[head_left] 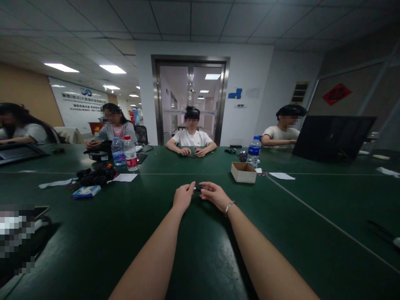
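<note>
Over the dark green, flat tabletop (200,241) I see the left hand (183,197) and right hand (216,196), each grip pinched on one small black silver-ended piece (198,188).

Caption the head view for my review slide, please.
Left hand and right hand hold a small dark object over a green table, an open box beyond.

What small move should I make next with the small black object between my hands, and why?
I'd perhaps turn the small black object with a shiny end slightly using your bare right hand: your bare left hand seems to steady the shiny end, and both hide part of it.
</note>
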Motion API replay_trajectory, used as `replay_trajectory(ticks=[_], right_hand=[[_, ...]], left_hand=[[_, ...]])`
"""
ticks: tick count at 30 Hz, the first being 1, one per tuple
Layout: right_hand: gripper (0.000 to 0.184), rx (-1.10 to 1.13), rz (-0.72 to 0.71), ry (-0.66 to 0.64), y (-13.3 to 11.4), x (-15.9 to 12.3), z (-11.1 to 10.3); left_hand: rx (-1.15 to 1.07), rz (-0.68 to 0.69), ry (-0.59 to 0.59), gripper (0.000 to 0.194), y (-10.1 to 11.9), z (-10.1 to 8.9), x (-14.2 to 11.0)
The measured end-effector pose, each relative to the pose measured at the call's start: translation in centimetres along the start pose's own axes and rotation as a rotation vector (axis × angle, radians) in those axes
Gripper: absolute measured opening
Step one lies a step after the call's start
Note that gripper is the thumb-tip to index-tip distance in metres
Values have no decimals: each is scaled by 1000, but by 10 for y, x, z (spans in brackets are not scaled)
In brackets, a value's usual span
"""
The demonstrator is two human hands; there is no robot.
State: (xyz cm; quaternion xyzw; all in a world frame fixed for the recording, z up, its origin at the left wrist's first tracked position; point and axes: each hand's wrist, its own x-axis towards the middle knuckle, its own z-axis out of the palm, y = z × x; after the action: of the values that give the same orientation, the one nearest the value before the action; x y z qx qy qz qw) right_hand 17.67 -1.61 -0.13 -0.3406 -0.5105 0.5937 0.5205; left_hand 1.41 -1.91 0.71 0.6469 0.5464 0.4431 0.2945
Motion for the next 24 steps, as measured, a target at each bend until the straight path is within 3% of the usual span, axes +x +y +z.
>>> replay_trajectory(ticks=[7,12,18,21,24], right_hand=[[30,65,24,99,-2,3,1],[36,-28,6,104,1,5,-1],[37,-38,13,110,3,6,-1],[35,-40,22,95,1,6,-1],[34,-35,20,102,0,5,-1]], left_hand=[[-259,77,-84,28,-11,7,6],[-401,143,-123,32,-9,5,6],[-352,-73,-113,45,-8,6,6],[-257,-52,-152,45,-8,6,4],[-265,22,-147,31,-9,6,3]])
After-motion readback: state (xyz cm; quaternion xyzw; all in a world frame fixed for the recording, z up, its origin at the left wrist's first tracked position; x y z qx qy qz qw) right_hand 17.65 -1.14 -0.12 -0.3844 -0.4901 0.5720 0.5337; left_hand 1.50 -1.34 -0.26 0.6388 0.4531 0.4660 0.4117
